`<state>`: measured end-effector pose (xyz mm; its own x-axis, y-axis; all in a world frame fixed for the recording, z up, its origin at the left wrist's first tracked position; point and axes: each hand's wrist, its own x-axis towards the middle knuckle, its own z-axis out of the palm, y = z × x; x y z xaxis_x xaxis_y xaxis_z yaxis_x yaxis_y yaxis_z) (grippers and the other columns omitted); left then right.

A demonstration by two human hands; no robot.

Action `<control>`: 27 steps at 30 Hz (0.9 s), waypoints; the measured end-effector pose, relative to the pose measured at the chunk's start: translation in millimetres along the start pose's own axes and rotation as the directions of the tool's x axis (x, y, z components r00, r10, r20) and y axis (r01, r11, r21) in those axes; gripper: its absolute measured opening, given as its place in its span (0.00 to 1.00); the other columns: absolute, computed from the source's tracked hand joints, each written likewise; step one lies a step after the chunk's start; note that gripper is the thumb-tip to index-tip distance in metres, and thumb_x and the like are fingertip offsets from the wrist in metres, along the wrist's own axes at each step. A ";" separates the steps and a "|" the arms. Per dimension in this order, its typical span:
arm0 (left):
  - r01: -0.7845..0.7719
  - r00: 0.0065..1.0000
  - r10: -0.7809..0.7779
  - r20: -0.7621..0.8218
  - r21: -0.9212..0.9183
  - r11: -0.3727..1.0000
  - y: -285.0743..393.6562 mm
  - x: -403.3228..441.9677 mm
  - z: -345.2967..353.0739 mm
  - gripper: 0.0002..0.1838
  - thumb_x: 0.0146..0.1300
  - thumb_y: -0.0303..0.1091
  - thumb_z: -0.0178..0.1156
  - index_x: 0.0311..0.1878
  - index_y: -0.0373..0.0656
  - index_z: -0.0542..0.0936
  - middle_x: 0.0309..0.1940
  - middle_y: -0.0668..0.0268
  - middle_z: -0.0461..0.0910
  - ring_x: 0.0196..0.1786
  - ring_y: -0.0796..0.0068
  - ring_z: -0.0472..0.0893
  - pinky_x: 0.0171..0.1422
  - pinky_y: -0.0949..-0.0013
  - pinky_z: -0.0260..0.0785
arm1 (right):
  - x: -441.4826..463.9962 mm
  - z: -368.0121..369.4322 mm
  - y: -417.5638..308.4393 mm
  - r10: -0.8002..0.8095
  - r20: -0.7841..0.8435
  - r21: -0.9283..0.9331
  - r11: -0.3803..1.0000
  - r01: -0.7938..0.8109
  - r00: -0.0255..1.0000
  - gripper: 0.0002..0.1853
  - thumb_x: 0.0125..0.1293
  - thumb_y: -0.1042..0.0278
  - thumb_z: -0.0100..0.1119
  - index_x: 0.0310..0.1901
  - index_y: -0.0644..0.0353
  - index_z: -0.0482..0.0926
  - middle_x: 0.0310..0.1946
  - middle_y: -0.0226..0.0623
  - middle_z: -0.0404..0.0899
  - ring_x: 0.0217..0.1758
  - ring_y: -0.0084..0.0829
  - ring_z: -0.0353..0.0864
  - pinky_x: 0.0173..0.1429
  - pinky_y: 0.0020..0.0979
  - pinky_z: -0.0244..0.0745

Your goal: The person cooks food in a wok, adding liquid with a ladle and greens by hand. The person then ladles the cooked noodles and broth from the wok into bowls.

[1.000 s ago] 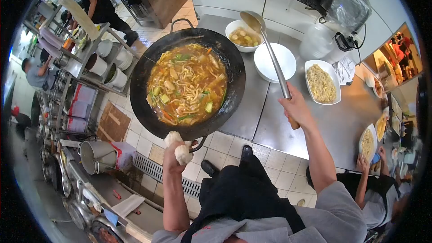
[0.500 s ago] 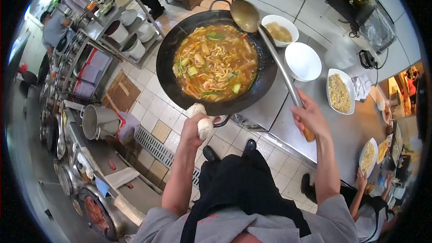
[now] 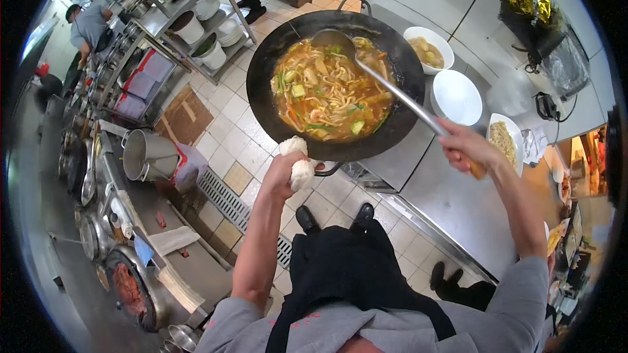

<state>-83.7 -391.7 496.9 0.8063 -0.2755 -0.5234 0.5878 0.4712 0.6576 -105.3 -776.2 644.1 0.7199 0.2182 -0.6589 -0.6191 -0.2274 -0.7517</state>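
My left hand (image 3: pixel 286 175) is closed around a folded white cloth (image 3: pixel 302 175) at the near loop handle (image 3: pixel 330 170) of a large black wok (image 3: pixel 260 85). Inside the wok is a brown noodle soup (image 3: pixel 320 108) with vegetable pieces. My right hand (image 3: pixel 466 147) grips the wooden end of a long metal ladle (image 3: pixel 407 98), its bowl dipped in the soup on the far side. Right of the wok, a white bowl (image 3: pixel 447 57) holds broth and pieces of food. Beside it stands a second white bowl (image 3: pixel 458 98) with nothing in it.
The wok overlaps a steel counter (image 3: pixel 451 189). A dish of fried rice (image 3: pixel 502 140) sits past my right wrist. On the left are a steel pot (image 3: pixel 149 157), a floor drain grate (image 3: pixel 222 197) and a shelf rack (image 3: pixel 219 65). A co-worker (image 3: pixel 91 26) stands far left.
The ladle's bowl has gone from above the wok's right rim down into the soup. My right hand has shifted right and slightly up. The left hand keeps its hold.
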 end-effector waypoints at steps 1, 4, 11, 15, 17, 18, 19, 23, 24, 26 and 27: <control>-0.007 1.000 0.007 0.006 -0.006 1.000 1.5 -2.3 2.7 0.21 0.52 0.21 0.55 0.50 0.26 0.69 0.42 0.50 0.78 0.37 0.52 0.86 0.36 0.61 0.79 | -6.1 8.5 12.9 0.036 0.030 0.109 0.993 -0.039 0.999 0.32 0.72 0.66 0.51 0.74 0.46 0.52 0.15 0.23 0.61 0.09 0.16 0.59 0.10 0.22 0.55; -0.019 1.000 0.019 0.007 -0.041 0.999 -0.3 -2.2 7.2 0.21 0.52 0.21 0.55 0.51 0.25 0.69 0.42 0.49 0.78 0.37 0.52 0.85 0.39 0.60 0.79 | -23.7 39.7 42.8 0.128 0.143 0.444 0.878 -0.179 0.981 0.26 0.74 0.63 0.49 0.71 0.43 0.57 0.16 0.22 0.58 0.09 0.14 0.57 0.09 0.21 0.53; -0.038 0.998 0.042 0.039 -0.076 0.996 -9.6 9.2 -1.1 0.22 0.52 0.21 0.55 0.52 0.24 0.68 0.43 0.48 0.77 0.37 0.52 0.85 0.40 0.60 0.80 | -57.2 100.5 63.1 0.001 0.372 0.803 0.500 -0.323 0.928 0.22 0.77 0.59 0.39 0.70 0.44 0.60 0.17 0.21 0.57 0.09 0.10 0.55 0.07 0.19 0.56; -0.060 0.996 0.065 0.054 -0.090 0.994 -10.4 8.0 0.9 0.21 0.52 0.21 0.55 0.51 0.24 0.69 0.42 0.50 0.78 0.37 0.53 0.85 0.40 0.59 0.80 | -60.2 124.9 69.9 -0.204 0.446 0.893 0.167 -0.418 0.871 0.24 0.78 0.59 0.37 0.73 0.45 0.55 0.19 0.23 0.59 0.10 0.13 0.58 0.09 0.22 0.60; -0.078 0.994 0.087 0.070 -0.111 0.991 -10.5 7.5 2.8 0.20 0.53 0.22 0.55 0.51 0.25 0.70 0.42 0.51 0.78 0.37 0.54 0.85 0.41 0.59 0.80 | -61.8 135.4 73.5 -0.265 0.436 0.899 0.075 -0.432 0.860 0.25 0.78 0.59 0.36 0.74 0.46 0.54 0.19 0.24 0.60 0.11 0.13 0.60 0.10 0.23 0.62; -0.056 0.996 0.062 0.069 -0.095 0.994 -11.2 9.2 -0.6 0.19 0.53 0.22 0.54 0.50 0.25 0.70 0.42 0.51 0.78 0.37 0.54 0.85 0.41 0.59 0.80 | -62.9 139.4 74.6 -0.295 0.427 0.898 0.028 -0.439 0.855 0.25 0.78 0.59 0.36 0.74 0.47 0.53 0.20 0.24 0.60 0.11 0.14 0.60 0.10 0.23 0.63; -0.032 0.997 0.038 0.068 -0.078 0.996 -12.6 13.0 -7.3 0.19 0.54 0.22 0.54 0.50 0.25 0.71 0.42 0.52 0.78 0.37 0.55 0.85 0.41 0.59 0.80 | -64.4 143.3 74.3 -0.320 0.414 0.901 0.008 -0.434 0.852 0.26 0.78 0.60 0.36 0.74 0.48 0.51 0.20 0.25 0.60 0.11 0.14 0.61 0.11 0.23 0.63; -0.063 0.992 0.075 0.100 -0.118 0.991 -16.0 17.1 -8.9 0.17 0.55 0.22 0.54 0.48 0.26 0.72 0.42 0.52 0.78 0.37 0.54 0.84 0.41 0.58 0.81 | -72.3 153.1 72.3 -0.390 0.362 0.914 -0.029 -0.405 0.846 0.29 0.77 0.61 0.35 0.75 0.53 0.45 0.21 0.27 0.62 0.12 0.14 0.62 0.12 0.22 0.65; -0.064 0.992 0.075 0.097 -0.115 0.991 -14.9 15.4 -6.4 0.17 0.55 0.22 0.54 0.48 0.26 0.72 0.42 0.52 0.79 0.37 0.54 0.84 0.41 0.58 0.81 | -74.2 154.3 71.5 -0.399 0.353 0.918 -0.029 -0.396 0.847 0.29 0.77 0.61 0.35 0.75 0.53 0.44 0.22 0.27 0.62 0.12 0.14 0.63 0.12 0.22 0.65; -0.066 0.993 0.075 0.089 -0.108 0.992 -12.0 9.8 -1.8 0.16 0.55 0.22 0.54 0.47 0.27 0.72 0.42 0.51 0.79 0.37 0.54 0.84 0.41 0.58 0.81 | -80.7 157.4 66.7 -0.403 0.334 0.925 -0.034 -0.379 0.852 0.29 0.77 0.61 0.35 0.75 0.54 0.44 0.22 0.27 0.62 0.12 0.14 0.63 0.12 0.22 0.65; -0.055 0.993 0.065 0.094 -0.105 0.993 -11.7 9.5 -2.0 0.16 0.55 0.22 0.54 0.47 0.27 0.72 0.42 0.51 0.79 0.36 0.54 0.85 0.41 0.58 0.81 | -84.4 159.2 63.9 -0.405 0.325 0.929 -0.035 -0.369 0.855 0.29 0.77 0.62 0.35 0.75 0.55 0.44 0.22 0.27 0.62 0.12 0.14 0.64 0.12 0.22 0.66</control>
<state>-83.0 -398.2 483.1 0.8456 -0.3220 -0.4257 0.5322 0.5710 0.6251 -255.6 -658.1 647.1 0.7642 0.5867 -0.2679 -0.5355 0.8087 0.2436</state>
